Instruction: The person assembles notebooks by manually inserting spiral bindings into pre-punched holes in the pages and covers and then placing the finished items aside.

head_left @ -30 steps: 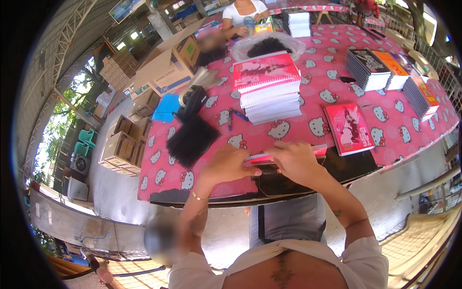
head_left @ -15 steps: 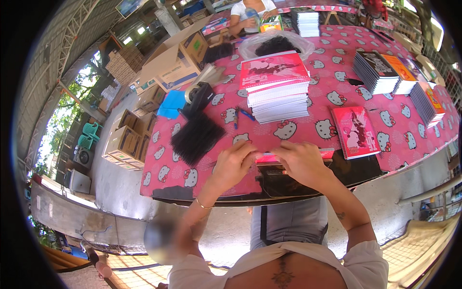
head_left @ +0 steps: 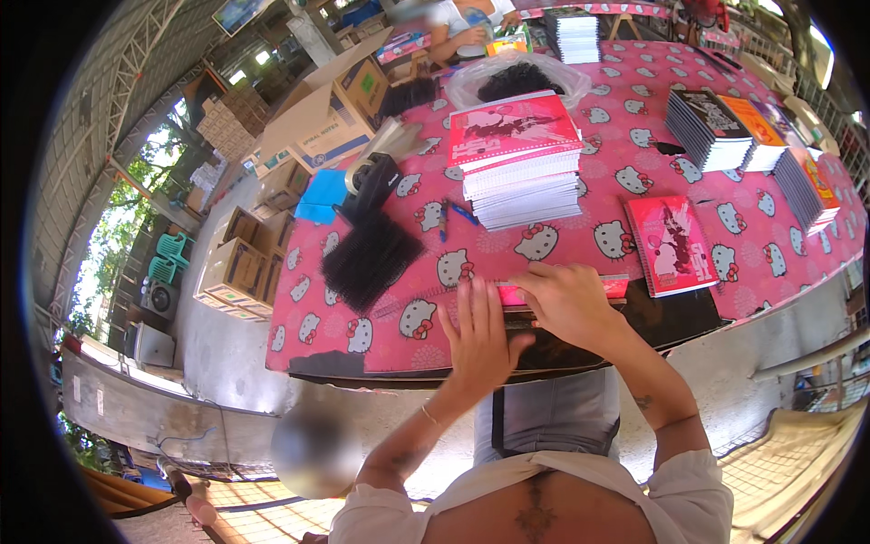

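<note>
At the near edge of the table, my right hand (head_left: pixel 573 306) is closed over a pink notebook (head_left: pixel 614 287), which shows only as a narrow strip. My left hand (head_left: pixel 478 335) lies beside it, its fingers stretched out and touching the left end of the notebook. A thin dark spiral coil (head_left: pixel 419 297) runs faintly leftward from my left fingertips. Further left lies a bunch of black spiral coils (head_left: pixel 370 263). To the right rests a finished-looking spiral notebook (head_left: pixel 671 245) with a pink cover. Beyond my hands stands a tall stack of pink-covered, punched notebooks (head_left: pixel 521 172).
A black tape dispenser (head_left: pixel 373 186), a blue sheet (head_left: pixel 320 197) and blue pens (head_left: pixel 464 213) lie left of the stack. Bound notebooks (head_left: pixel 707 136) are piled at right. A plastic bag of black coils (head_left: pixel 521 82) sits behind. Cardboard boxes (head_left: pixel 317 127) stand left; another person (head_left: pixel 467 32) works opposite.
My left hand has gone from a pinch at the notebook's left end to lying flat with straight fingers, nearer me. The thin coil now shows to its left. My right hand stays on the notebook.
</note>
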### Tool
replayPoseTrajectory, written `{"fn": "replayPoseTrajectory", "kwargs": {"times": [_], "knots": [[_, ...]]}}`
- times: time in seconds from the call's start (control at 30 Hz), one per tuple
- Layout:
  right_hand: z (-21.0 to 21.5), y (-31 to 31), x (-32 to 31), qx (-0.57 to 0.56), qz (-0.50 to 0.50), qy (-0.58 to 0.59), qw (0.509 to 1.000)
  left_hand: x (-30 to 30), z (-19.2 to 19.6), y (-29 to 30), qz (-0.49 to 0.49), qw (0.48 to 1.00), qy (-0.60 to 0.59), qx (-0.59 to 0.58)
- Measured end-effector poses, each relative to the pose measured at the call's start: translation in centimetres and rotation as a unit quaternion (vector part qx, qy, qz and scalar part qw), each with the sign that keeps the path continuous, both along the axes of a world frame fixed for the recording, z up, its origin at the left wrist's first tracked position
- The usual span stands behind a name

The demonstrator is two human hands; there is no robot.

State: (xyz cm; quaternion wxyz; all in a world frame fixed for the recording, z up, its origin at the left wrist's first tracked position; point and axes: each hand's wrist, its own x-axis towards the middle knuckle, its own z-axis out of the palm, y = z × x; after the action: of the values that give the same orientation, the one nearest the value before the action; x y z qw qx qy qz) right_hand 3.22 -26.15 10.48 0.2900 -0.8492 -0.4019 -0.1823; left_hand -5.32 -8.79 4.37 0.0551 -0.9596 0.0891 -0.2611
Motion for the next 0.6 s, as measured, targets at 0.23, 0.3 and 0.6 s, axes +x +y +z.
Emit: {"fn": "replayPoseTrajectory", "kwargs": {"times": [0.23, 0.3, 0.6], "knots": [[0.2, -0.5, 0.4, -0.026, -0.002, -0.006, 1.0, 1.5, 2.1, 0.5, -0.01, 0.995, 0.016, -0.094], [0.0, -0.1, -0.2, -0.013, 0.002, -0.013, 1.0, -1.3, 0.2, -0.9, -0.049, 0.997, 0.055, -0.01], [0.6, -4.2, -0.1, 0.015, -0.034, -0.064, 0.997, -0.1, -1.2, -0.6, -0.096, 0.994, 0.024, -0.041]]}}
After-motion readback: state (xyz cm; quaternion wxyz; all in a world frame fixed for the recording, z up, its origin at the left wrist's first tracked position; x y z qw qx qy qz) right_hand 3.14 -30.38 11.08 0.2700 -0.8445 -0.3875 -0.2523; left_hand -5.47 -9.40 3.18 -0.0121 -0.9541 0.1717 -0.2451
